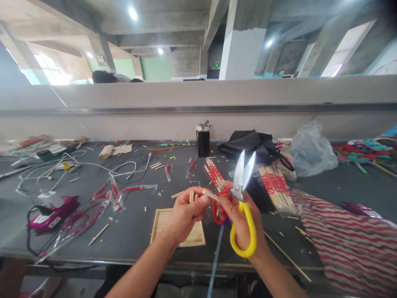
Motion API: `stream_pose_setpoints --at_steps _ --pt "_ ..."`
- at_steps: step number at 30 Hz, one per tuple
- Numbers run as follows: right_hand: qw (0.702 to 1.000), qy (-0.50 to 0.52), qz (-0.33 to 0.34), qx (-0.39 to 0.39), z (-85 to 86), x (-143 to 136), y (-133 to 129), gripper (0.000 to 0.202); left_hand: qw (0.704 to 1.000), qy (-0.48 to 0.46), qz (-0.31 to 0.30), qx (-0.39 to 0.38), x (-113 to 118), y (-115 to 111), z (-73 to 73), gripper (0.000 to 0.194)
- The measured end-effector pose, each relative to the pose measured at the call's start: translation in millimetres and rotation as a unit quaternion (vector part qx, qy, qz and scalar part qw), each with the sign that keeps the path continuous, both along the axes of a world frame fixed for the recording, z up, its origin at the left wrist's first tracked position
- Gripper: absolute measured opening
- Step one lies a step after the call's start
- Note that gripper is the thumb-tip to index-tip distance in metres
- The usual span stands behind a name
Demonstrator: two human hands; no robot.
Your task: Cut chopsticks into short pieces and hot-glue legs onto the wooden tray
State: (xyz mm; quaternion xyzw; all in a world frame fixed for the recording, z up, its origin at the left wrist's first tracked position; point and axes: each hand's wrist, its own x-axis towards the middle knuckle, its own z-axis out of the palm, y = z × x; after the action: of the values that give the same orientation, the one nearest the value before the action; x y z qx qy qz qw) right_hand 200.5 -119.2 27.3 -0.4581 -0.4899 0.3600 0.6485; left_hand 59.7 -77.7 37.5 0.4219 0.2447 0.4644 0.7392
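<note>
My left hand [187, 213] is closed around several short wooden sticks [192, 197], whose ends poke up above the fingers. In my right hand [245, 223] hangs a pair of scissors [238, 188] with one yellow and one red handle loop, its blades pointing up and apart. The right fingertips also pinch a short stick piece [211, 194], which reaches across to the left thumb. Beneath the left hand lies a shallow tray made of wooden sticks [158, 225], partly covered by the hand and wrist.
Red-wrapped stick bundles [276, 188] lie right, near a black bag [251, 145], clear plastic bag [312, 151] and striped cloth [335, 244]. A dark container [203, 142] stands behind. White cables [62, 165], a purple power strip [54, 215] and torn wrappers [114, 194] lie left.
</note>
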Motion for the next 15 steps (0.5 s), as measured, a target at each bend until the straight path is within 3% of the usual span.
stream_pose_setpoints --at_steps 5,9,12,15 --pt "0.993 0.103 0.054 -0.031 -3.1 -14.9 2.4 0.041 0.998 -0.005 0.043 0.052 1.1 -3.1 0.8 0.020" --pt "0.989 0.121 0.080 -0.038 -3.9 -21.5 1.1 0.041 0.997 0.006 -0.004 0.081 0.4 -6.1 3.6 0.019" --pt "0.997 0.043 0.048 -0.045 -1.7 -15.9 0.7 0.043 0.994 0.036 0.000 0.101 -1.0 -7.0 7.2 0.019" --pt "0.991 -0.130 -0.011 -0.008 -0.7 -3.7 0.6 0.036 0.990 0.072 0.040 0.111 -4.2 -5.0 9.4 0.021"
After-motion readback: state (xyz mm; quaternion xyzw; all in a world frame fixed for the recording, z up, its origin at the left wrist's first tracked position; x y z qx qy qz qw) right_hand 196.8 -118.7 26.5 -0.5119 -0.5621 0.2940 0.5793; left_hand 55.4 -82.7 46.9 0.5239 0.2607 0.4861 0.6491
